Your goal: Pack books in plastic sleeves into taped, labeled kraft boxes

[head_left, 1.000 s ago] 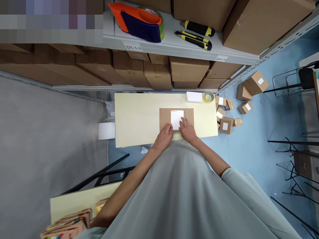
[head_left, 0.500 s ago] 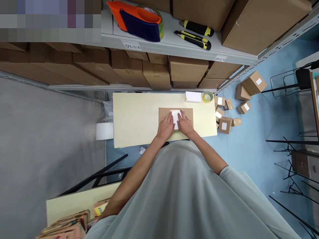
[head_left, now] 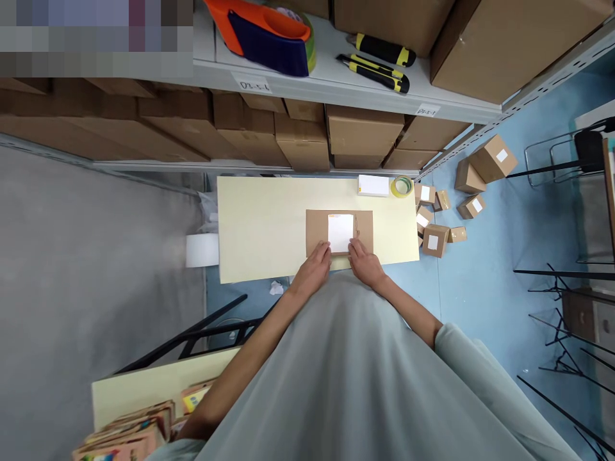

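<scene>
A flat brown cardboard box (head_left: 316,232) lies on the cream table near its front edge. On top of it sits a white label (head_left: 341,233), flat, with a small orange mark at its upper left corner. My left hand (head_left: 314,264) rests its outstretched fingertips on the box by the label's lower left corner. At the lower right corner, my right hand (head_left: 365,261) touches the label's edge with its fingers laid forward. Neither hand grips anything, and the palms hang over the near side of the box.
On the cream table (head_left: 259,224), a white stack of labels (head_left: 373,186) and a roll of tape (head_left: 401,186) stand at the back right. A shelf (head_left: 288,89) above holds cartons, an orange-and-blue tool (head_left: 269,38) and utility knives (head_left: 379,61). Labelled boxes (head_left: 434,241) lie on the floor to the right.
Both hands have slid toward me, from the label's upper part down to its lower corners, uncovering the whole label. The box stays in place.
</scene>
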